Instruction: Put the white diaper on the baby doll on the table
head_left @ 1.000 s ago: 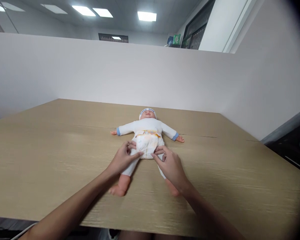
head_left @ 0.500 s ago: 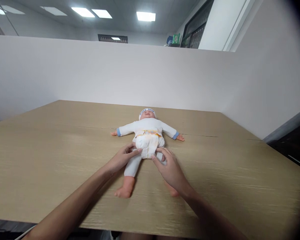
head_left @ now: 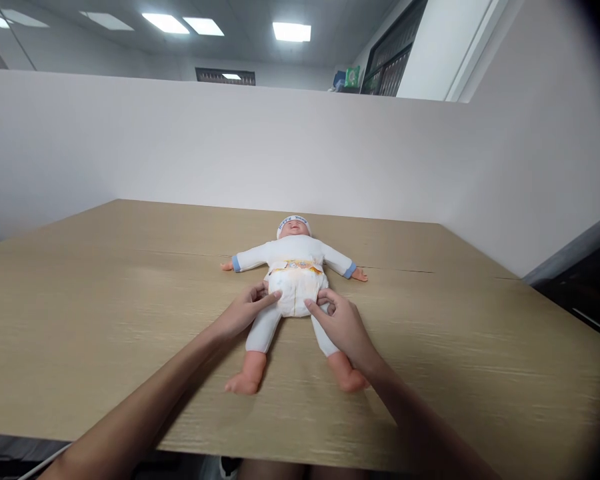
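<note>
A baby doll (head_left: 295, 249) in a white suit with blue cuffs lies face up, its arms spread and its feet towards me. Around its hips is a white diaper (head_left: 296, 290) with an orange patterned waistband. My left hand (head_left: 244, 312) is closed on the diaper's left edge at the leg, thumb on top and fingers partly hidden behind. On the opposite edge, my right hand (head_left: 344, 323) pinches the diaper between thumb and fingers. Both lower legs of the doll show between my forearms.
The doll lies on a wide wooden table (head_left: 130, 287) with a seam across it. A white partition (head_left: 280, 153) rises behind, and a dark object (head_left: 585, 287) stands beyond the right edge. My legs show below the front edge.
My right hand has shifted slightly up and outward along the diaper's edge, and the diaper front is spread flatter. The doll's right-side leg and foot now show more. My left hand has barely moved.
</note>
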Demonstrator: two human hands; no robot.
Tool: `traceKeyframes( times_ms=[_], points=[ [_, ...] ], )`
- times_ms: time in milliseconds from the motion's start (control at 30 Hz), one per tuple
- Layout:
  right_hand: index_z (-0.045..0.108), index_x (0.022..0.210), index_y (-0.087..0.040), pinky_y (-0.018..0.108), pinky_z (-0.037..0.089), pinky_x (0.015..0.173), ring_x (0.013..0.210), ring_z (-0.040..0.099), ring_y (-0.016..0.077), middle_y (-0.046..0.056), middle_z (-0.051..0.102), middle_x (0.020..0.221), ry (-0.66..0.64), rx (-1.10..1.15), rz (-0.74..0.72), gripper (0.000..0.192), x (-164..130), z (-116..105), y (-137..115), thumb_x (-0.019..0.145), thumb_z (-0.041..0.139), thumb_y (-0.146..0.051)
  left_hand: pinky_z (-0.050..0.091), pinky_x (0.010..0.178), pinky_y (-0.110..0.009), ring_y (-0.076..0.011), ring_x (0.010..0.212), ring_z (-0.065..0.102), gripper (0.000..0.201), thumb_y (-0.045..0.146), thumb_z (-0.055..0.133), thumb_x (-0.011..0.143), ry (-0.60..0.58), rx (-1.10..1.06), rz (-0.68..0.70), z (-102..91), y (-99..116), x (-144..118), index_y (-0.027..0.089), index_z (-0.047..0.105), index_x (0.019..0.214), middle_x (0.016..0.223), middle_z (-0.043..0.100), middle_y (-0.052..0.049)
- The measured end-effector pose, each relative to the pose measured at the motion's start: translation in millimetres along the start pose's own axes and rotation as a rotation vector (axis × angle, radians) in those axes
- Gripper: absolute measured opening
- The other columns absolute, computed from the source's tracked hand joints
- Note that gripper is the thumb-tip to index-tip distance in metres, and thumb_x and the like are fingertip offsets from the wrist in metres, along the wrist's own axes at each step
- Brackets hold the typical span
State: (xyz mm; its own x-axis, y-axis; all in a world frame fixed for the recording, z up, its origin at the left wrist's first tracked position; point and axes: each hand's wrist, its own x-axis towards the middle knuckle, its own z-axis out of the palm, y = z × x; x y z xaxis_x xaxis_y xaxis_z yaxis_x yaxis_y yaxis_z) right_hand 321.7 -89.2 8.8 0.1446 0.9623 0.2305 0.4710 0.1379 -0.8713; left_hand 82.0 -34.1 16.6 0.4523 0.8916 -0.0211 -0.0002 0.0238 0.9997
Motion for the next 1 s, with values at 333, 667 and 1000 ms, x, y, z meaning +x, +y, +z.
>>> traceKeyframes(
  times_ms=[333, 667, 1000],
  points=[
    [0.078, 0.092, -0.024, 0.033, 0.049, 0.077, 0.084, 0.065, 0.0212, 0.004, 0.071, 0.098, 0.132, -0.078, -0.229, 0.026, 4, -4, 10, 0.092, 0.078, -0.049, 0.053, 0.079, -0.032, -0.0213, 0.09, 0.069, 0.046, 0.059, 0.078, 0.091, 0.168, 0.223, 0.198, -0.5, -14, 6, 0.019, 0.073, 0.112, 0.102, 0.076, -0.004],
    [0.067, 0.088, -0.024, 0.034, 0.051, 0.078, 0.079, 0.063, 0.0199, 0.001, 0.066, 0.084, 0.224, -0.146, -0.406, 0.026, 6, 0, 17, 0.104, 0.063, -0.044, 0.055, 0.087, -0.035, -0.0231, 0.098, 0.07, 0.047, 0.057, 0.083, 0.087, 0.343, 0.293, 0.274, -5.6, -18, -3, 0.019, 0.073, 0.114, 0.116, 0.078, -0.009],
    [0.051, 0.158, -0.021, 0.053, 0.037, 0.129, 0.151, 0.05, 0.0273, 0.014, 0.057, 0.161, 0.092, -0.158, -0.582, 0.051, 38, -8, 39, 0.113, 0.04, -0.042, 0.036, 0.126, -0.048, -0.0292, 0.148, 0.049, 0.05, 0.05, 0.043, 0.111, 0.34, 0.735, 0.646, -22.0, -10, 16, 0.02, 0.057, 0.148, 0.156, 0.058, -0.015]
  ],
)
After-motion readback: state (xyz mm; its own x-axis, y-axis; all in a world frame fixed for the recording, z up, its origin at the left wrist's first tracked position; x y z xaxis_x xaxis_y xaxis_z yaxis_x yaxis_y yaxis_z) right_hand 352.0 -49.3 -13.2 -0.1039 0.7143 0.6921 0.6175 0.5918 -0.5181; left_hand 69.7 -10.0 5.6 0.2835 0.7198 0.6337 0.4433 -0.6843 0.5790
